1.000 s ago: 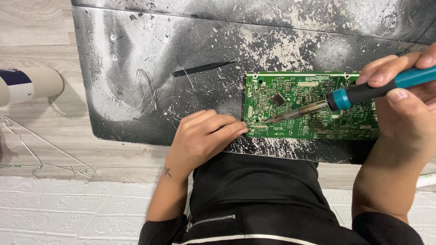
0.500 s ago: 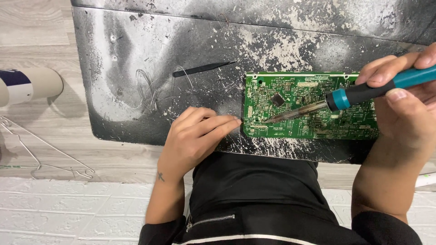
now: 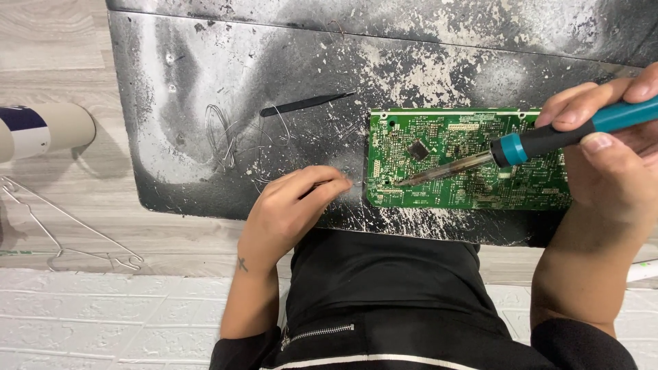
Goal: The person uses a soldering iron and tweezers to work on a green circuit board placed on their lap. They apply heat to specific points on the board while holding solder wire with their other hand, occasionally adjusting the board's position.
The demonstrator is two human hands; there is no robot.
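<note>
A green circuit board lies flat on a scorched dark work mat. My right hand grips a soldering iron with a teal and black handle; its metal tip rests on the board's lower left area. My left hand sits just left of the board, fingers pinched on a thin solder wire whose end points at the board's left edge, close to the iron's tip.
Black tweezers and a loose coil of thin wire lie on the mat, left of the board. A white and blue cylinder and a wire stand rest on the wooden floor at left.
My left hand has slid a little to the left, away from the board's edge, with the wire still pinched. The iron has stayed on the board.
</note>
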